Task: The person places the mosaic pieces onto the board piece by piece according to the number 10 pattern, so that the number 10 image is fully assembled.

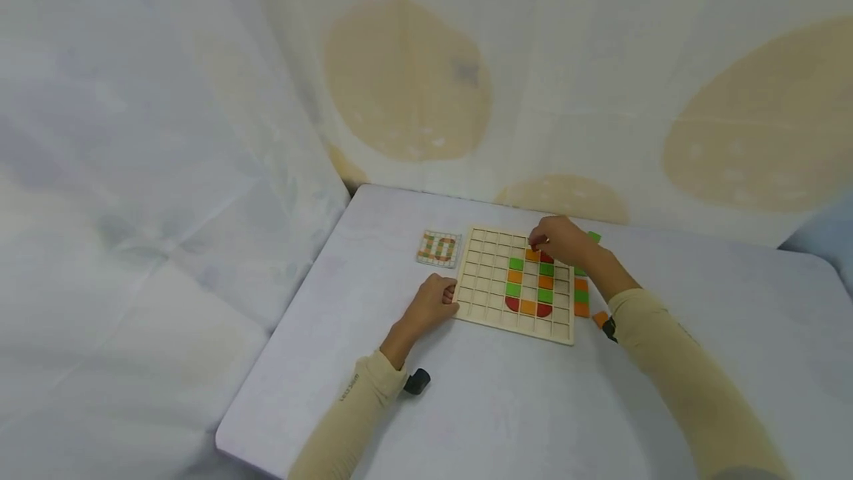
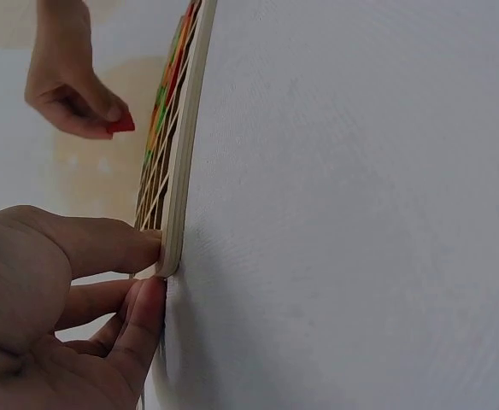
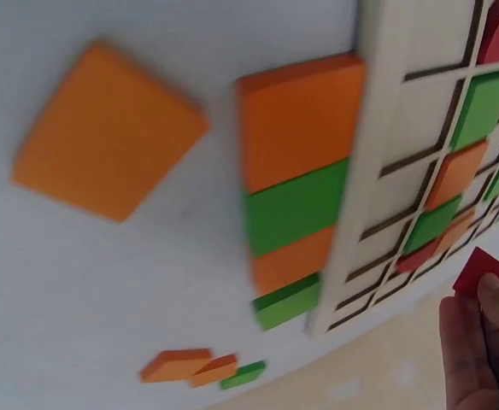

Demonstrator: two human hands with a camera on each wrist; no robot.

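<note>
White cloth backs a pale grey table point(image 1: 506, 406), on which a wooden grid board point(image 1: 489, 295) lies near the far edge. Beside the board's left side sits a small card printed with the number 10 point(image 1: 439, 248).

Green, orange and red tiles already fill cells of the grid in a loop shape, with red quarter-round pieces point(image 1: 512, 304) at the bottom corners. The right hand point(image 1: 563, 239) hovers over the top of that loop, its fingertips pinching a small red piece point(image 2: 121, 125); the right wrist view shows the same red piece point(image 3: 480, 272) held between curled fingers, above the board. The left hand point(image 1: 433, 304) rests at the board's left edge, thumb and fingers curled against the wooden rim point(image 2: 177, 231), bracing it on the table.

Just outside the board's right edge a column of loose orange and green square tiles point(image 3: 296, 188) lies touching the rim, and a single orange tile point(image 3: 104, 132) lies apart from it.

To seat the red piece well, I judge that its curved edge should be turned to match the loop's outer corner before lowering, then dropped straight into one cell without nudging the neighbouring orange tile point(image 1: 531, 255). The bracing hand should hold the frame steady meanwhile, since a sideways push could shift the board.
</note>
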